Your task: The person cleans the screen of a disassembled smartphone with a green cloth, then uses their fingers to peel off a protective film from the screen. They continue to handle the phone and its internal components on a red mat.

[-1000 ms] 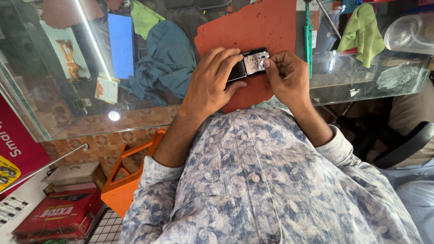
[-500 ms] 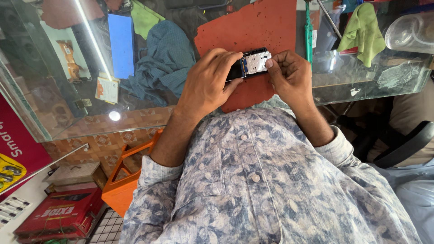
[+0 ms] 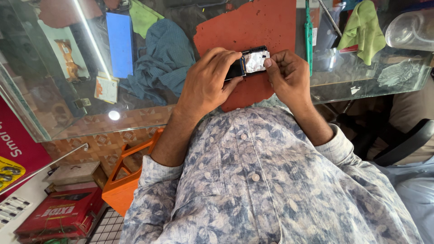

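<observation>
Moved: my right hand (image 3: 289, 77) is shifting slightly on the opened phone (image 3: 250, 63).
Left hand (image 3: 208, 81): clamping the phone's dark end.
Right fingers (image 3: 270, 62): pinching its silvery edge.
Under: red mat (image 3: 253, 27).

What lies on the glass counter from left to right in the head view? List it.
Blue flat slab → dark teal cloth → left hand → opened phone → right hand → green tool → light green cloth → clear plastic container.
</observation>
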